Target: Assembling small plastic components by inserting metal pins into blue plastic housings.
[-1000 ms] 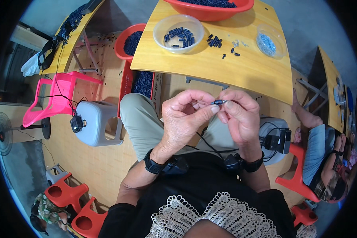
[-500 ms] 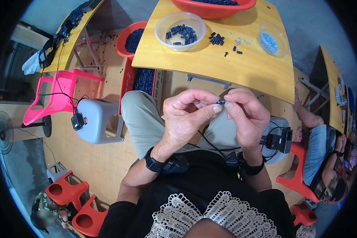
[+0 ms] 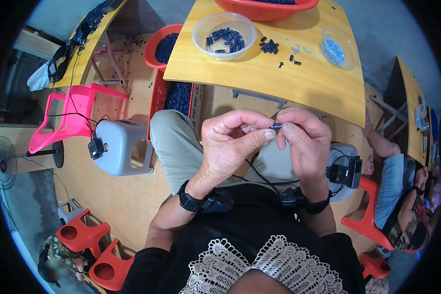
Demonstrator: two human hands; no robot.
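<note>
Both of my hands are raised over my lap and meet at the fingertips. My left hand (image 3: 230,142) and my right hand (image 3: 304,142) pinch one small dark cylindrical part (image 3: 276,126) between thumbs and forefingers. The part is tiny, with a pale tip. In front of me stands a wooden table (image 3: 279,78). On it a clear plastic bowl (image 3: 224,29) holds several dark parts, and a few loose dark parts (image 3: 269,46) lie beside it. A smaller clear dish (image 3: 337,46) with pale blue pieces sits at the table's right.
A red basin (image 3: 264,7) stands at the table's far edge. Left of the table a red tub (image 3: 164,46) holds dark parts. A grey stool (image 3: 120,147), a pink chair (image 3: 73,117) and red stools (image 3: 90,245) stand on the floor at left. Another person (image 3: 402,196) sits at right.
My hands have stayed together on the small part, shifting only slightly; the fingers have turned a little around it.
</note>
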